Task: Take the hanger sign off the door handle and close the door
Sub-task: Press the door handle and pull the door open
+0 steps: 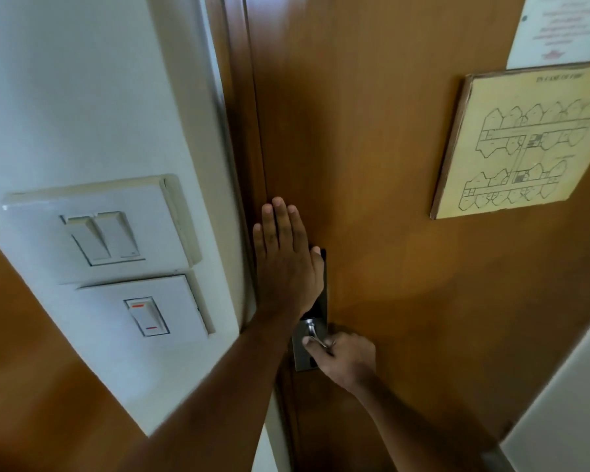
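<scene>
Both forearms reach up from below. Left hand [288, 264] lies flat, fingers [280, 216] straight, on the brown wooden door [372, 165] by its frame edge. Right hand [346, 357] has fingers curled around the silver lever handle [315, 337], which runs rightward into my grip. No hanger sign shows.

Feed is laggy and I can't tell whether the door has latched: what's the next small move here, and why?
Probably a last firm push, then let the lever rise. The left hand lies flat on the door by the frame, the right hand grips the handle, and no hanger sign shows on it. Whether the latch has caught cannot be seen.
</scene>
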Tool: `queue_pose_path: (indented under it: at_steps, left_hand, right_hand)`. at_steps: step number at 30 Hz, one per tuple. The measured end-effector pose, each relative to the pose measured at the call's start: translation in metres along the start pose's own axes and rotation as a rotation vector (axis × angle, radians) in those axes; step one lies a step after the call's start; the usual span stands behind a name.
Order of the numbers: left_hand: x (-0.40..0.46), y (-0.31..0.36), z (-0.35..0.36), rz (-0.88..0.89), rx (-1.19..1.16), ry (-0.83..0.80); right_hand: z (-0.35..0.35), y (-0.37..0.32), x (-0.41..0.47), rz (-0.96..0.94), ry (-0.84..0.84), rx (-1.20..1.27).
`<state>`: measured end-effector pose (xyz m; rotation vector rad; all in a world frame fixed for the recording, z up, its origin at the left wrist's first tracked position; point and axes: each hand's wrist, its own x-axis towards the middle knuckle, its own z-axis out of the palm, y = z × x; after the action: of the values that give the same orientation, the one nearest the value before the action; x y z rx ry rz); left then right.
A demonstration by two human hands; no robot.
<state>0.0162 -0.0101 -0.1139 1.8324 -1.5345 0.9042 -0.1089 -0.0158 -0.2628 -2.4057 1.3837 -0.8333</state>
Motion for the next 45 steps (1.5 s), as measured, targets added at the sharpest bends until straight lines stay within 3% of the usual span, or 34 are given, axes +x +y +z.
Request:
queue_pose_path:
  at_steps: [12,18,22,30,40,45]
  left_hand:
    - [-0.040,0.015,-0.037,0.122,-0.111,0.008]
    - [-0.063,0.010,-0.064,0.263,-0.086,0.018]
    - [-0.079,0.015,-0.087,0.346,-0.045,0.043]
    - [-0.124,0.028,-0.129,0.583,-0.041,0.068]
    - [-0.171,0.076,-0.168,0.795,-0.468,0.389]
    - [-0.178,0.104,-0.186,0.766,-0.784,0.374]
  right_hand:
    - [-0.017,0.002,-0.053,0.130,-0.015,0.001]
    - [-0.036,-0.009,-0.092,0.114,0.084,0.216]
    - [-0.056,-0.016,-0.118,0.077,0.141,0.201]
    - [-0.077,-0.013,-0.192,0.287,0.094,0.169]
    - [-0.124,-0.016,-0.280,0.413,0.188,0.268]
    - [-0.140,-0.022,-0.303,0.538,0.336,0.328]
